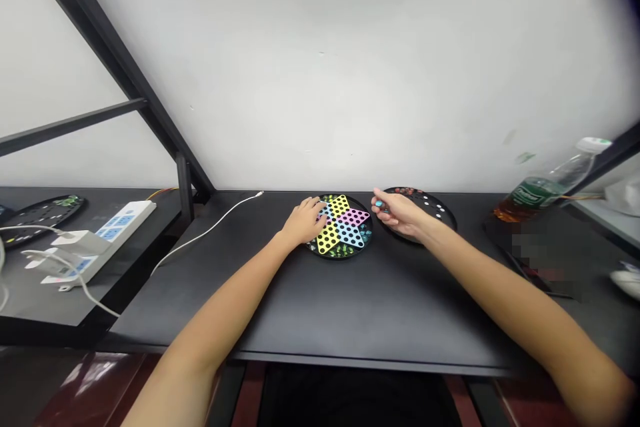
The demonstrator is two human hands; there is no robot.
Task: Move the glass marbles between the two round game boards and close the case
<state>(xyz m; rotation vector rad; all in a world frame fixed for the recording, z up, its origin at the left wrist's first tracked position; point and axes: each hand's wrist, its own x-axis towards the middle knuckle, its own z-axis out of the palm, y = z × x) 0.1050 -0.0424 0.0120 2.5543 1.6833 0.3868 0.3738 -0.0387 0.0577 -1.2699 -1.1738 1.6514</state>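
Note:
A round board with a coloured star full of dark holes (345,230) lies on the black table (310,307), with green and blue marbles around its rim. My left hand (304,220) rests on the board's left side, fingers spread over the star and holding nothing that shows. To the right, my right hand (397,211) is closed in a pinch on a light blue marble (379,203). It is over the left part of a second round black board (443,213), which bears red marbles at its far edge and white spots.
A bottle (537,193) with a green label leans at the right. A white cable (200,235) crosses the table's left part. On the left table are a power strip (107,240) with plugs and another dark round board (45,217). A white wall (320,80) stands behind.

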